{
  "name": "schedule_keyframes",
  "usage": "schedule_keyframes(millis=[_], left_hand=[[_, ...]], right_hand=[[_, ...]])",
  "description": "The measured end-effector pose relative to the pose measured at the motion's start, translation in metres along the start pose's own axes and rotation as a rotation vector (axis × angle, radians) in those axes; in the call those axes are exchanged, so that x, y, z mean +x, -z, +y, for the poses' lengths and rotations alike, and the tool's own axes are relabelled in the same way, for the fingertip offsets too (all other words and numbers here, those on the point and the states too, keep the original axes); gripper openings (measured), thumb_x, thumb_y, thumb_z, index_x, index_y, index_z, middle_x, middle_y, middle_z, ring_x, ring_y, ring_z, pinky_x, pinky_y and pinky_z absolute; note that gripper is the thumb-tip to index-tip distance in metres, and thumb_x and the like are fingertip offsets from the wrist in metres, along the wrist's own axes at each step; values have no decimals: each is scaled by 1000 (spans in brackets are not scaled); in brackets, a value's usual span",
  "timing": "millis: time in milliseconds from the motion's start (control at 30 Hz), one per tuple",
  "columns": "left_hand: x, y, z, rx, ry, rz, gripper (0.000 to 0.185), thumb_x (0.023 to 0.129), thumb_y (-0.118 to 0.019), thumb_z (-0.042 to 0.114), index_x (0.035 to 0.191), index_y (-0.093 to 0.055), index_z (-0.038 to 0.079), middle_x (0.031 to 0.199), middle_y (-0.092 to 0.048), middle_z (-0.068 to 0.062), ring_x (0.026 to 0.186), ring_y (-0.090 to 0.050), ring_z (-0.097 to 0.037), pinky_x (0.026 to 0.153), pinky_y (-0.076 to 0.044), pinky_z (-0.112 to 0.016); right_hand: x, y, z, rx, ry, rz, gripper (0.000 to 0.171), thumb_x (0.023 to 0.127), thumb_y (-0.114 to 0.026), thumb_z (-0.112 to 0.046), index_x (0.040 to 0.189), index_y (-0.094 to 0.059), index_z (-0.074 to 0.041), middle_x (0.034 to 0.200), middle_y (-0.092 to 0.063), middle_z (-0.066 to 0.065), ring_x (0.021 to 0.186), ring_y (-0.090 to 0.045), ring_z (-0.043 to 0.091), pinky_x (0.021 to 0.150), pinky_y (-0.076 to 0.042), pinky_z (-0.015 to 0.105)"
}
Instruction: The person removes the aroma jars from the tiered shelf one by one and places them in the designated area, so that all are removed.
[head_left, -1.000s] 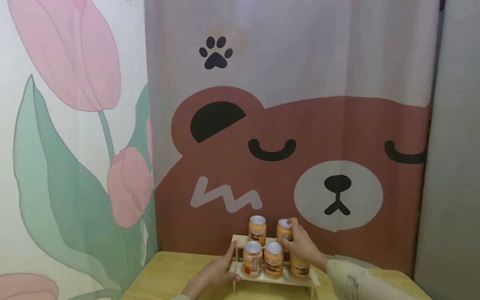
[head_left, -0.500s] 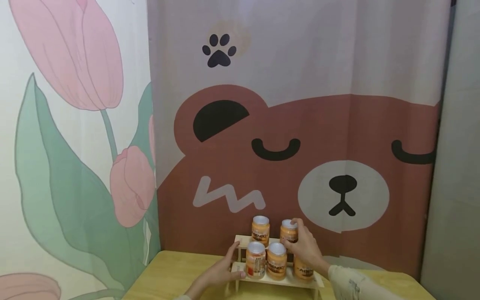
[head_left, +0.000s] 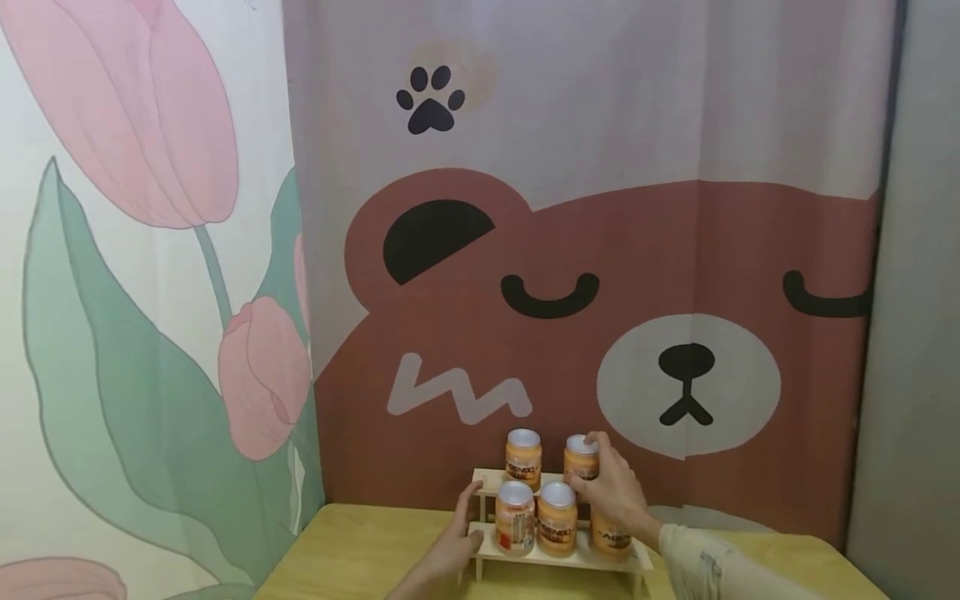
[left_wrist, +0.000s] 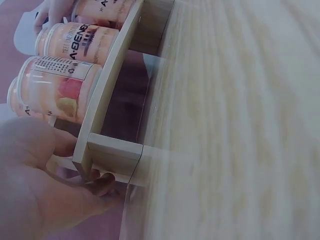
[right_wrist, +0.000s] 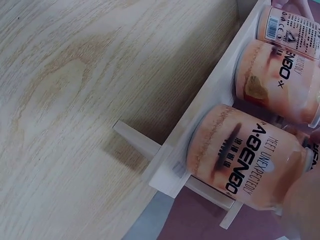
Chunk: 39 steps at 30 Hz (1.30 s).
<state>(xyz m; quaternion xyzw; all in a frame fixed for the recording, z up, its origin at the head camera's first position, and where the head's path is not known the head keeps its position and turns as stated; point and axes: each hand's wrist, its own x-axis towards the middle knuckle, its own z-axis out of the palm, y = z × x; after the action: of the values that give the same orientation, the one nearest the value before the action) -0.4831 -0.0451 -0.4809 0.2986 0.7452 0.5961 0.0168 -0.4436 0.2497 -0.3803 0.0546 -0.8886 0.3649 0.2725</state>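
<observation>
Moved vs. approx. 1 s ago: my L hand [head_left: 446, 552], thumb drawn back from front edge of lower shelf to rack's L end. Whole view drifted slightly, prob. my head. Unchanged: R hand [head_left: 617, 492] on same can; all 5 cans in same spots on rack [head_left: 491, 481].

Head view: R fingers grasping rear R can [head_left: 578, 460], thumb on near side, a fingertip up by lid. It's upright on upper shelf, behind front R can [head_left: 611, 538], which my hand partly hides. Rear L can [head_left: 523, 461] same shelf, gap between. Front L can [head_left: 516, 519] & front mid. can [head_left: 557, 521] just beside each other, lower shelf. Rack stands on tabletop [head_left: 375, 533].

L wrist view: L fingers curled round rack's L end, thumb at lower shelf. Rack = thin pale wood; est. light, stiff, apt to slide if bumped. Best held by the end, as here.

R wrist view: front R can fills most; R hand only at edge, grip detail n/a. Cans look smooth, rigid; est. lightish (fill unknown), bit slippery, not v. fragile. Best hold: sides, just below lid rim.
</observation>
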Motion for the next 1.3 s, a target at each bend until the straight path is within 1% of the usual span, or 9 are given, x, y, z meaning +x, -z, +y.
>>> schedule_keyframes(millis=[233, 333, 400, 467, 600, 800, 1133, 1200, 1300], left_hand=[[-4, -4, 0, -12, 67, 46, 90, 90, -54, -8, 163, -13, 25, 158, -11, -39, 128, -36, -55, 73, -43, -47], [-6, -4, 1, -6, 65, 58, 89, 90, -53, -8, 163, -14, 25, 153, -19, -40, 93, -55, -39, 61, -42, -38], [-7, -4, 2, -5, 68, 61, 89, 91, -53, -8, 163, -13, 25, 153, -20, -40, 70, -50, -27, 55, -39, -34], [-8, -4, 2, -3, 72, 66, 89, 91, -53, -7, 163, -12, 26, 155, -19, -38, 63, -45, -24, 54, -38, -33], [-9, -7, 2, 8, 53, 100, 90, 90, -54, -7, 163, -13, 26, 160, -11, -35, 82, -51, -33, 58, -41, -35], [-2, -14, -2, -5, 21, 168, 92, 88, -53, -9, 163, -15, 28, 158, -19, -36, 49, -38, -10, 45, -35, -25], [-1, -28, -3, 10, 47, 250, 92, 85, -58, -6, 162, -23, 28, 156, -27, -34, 50, -38, -11, 47, -38, -26], [-1, -29, -1, 16, 34, 263, 92, 84, -58, -6, 162, -24, 27, 157, -27, -32, 63, -49, -16, 47, -39, -26], [-1, -29, 1, 13, 28, 280, 92, 82, -58, -7, 162, -26, 27, 159, -25, -31, 67, -49, -19, 47, -39, -24]], right_hand=[[3, -1, -1, 28, 11, 8, 60, 83, -82, -17, 129, -44, -17, 110, -62, 10, 84, -63, 22, 62, -50, 37], [6, 1, -4, 51, 35, 25, 58, 84, -80, -14, 129, -44, -16, 108, -62, 11, 81, -63, 21, 60, -51, 37], [8, 4, -6, 53, 42, 31, 59, 84, -79, -14, 131, -43, -16, 108, -62, 11, 81, -63, 22, 61, -51, 37], [9, 7, -8, 41, 43, 32, 60, 85, -79, -15, 133, -43, -15, 110, -63, 12, 84, -64, 23, 63, -52, 38], [10, 21, -11, 14, 42, 28, 62, 86, -79, -15, 136, -43, -13, 114, -63, 14, 91, -65, 26, 68, -53, 41], [13, 46, -5, -12, 68, 27, 62, 88, -79, -13, 137, -42, -9, 116, -64, 17, 94, -66, 29, 70, -54, 43], [7, 90, 23, -68, 102, 83, 62, 89, -78, -13, 138, -40, -4, 113, -65, 26, 86, -67, 31, 65, -53, 42], [5, 98, 29, -87, 103, 95, 63, 89, -78, -14, 138, -40, -3, 112, -64, 29, 84, -68, 33, 63, -53, 43], [3, 108, 38, -123, 110, 108, 63, 89, -79, -16, 137, -41, -3, 114, -63, 29, 86, -68, 35, 63, -53, 44]])
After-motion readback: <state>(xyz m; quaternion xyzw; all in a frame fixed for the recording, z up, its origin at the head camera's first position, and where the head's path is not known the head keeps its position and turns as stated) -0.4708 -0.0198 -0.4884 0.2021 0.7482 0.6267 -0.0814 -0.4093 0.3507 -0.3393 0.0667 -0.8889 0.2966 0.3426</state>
